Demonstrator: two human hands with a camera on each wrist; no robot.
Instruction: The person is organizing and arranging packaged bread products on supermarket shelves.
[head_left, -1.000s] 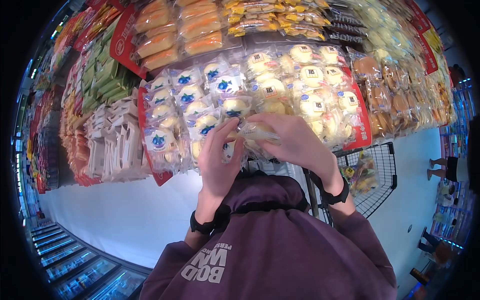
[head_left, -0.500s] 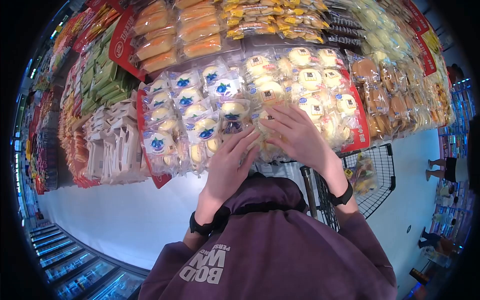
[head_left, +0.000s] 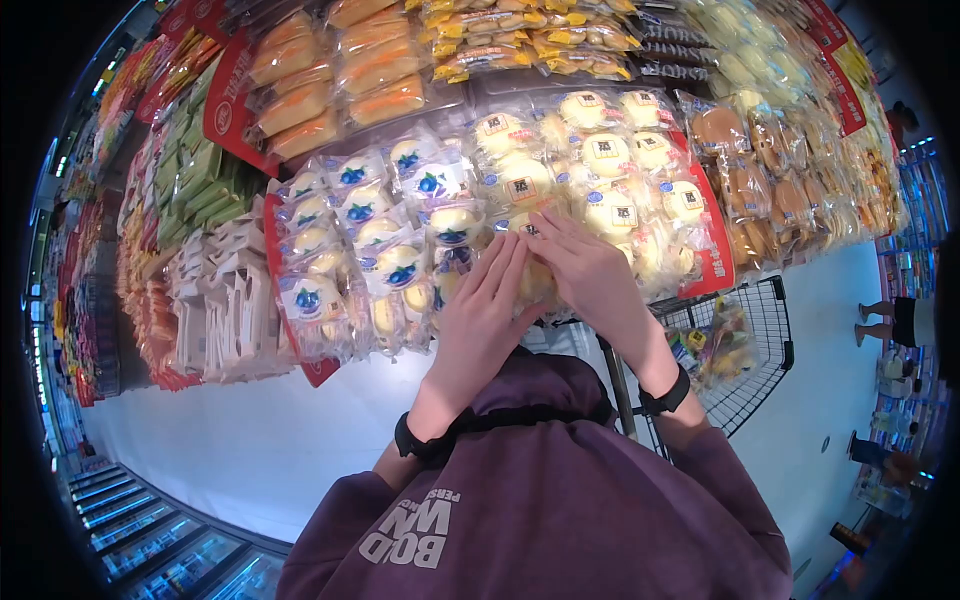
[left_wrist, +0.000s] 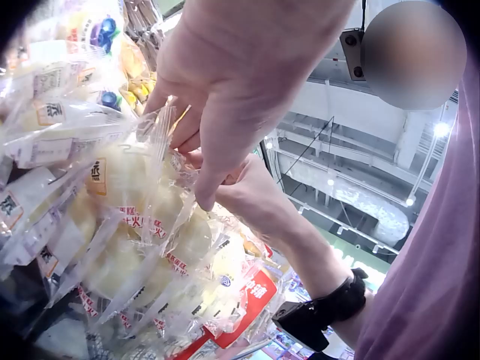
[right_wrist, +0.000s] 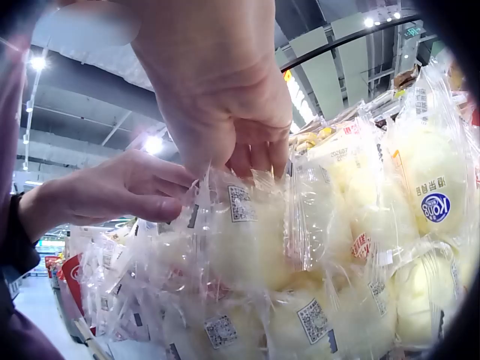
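My left hand (head_left: 482,325) and right hand (head_left: 598,288) meet over the front of a display of clear-wrapped cream buns. In the head view, their fingers reach forward, fairly straight, onto one wrapped bun (head_left: 538,285), which they partly cover. From the right wrist, the right fingers dip behind the top edge of a clear bag (right_wrist: 244,244) with a QR label. The left hand (right_wrist: 124,186) lies beside that bag. In the left wrist view, the left fingers and thumb (left_wrist: 210,176) stand at the crimped end of a bun bag (left_wrist: 124,176).
Blueberry-printed buns (head_left: 395,262) are stacked left of the hands, more cream buns (head_left: 612,212) to the right. A red shelf strip (head_left: 715,255) edges the display. A black wire cart (head_left: 765,340) holding packaged goods stands at the right, below the shelf.
A second ago both hands held a wrapped bun up at the front. They let go of it and spread slightly apart, then came together over the front cream buns.
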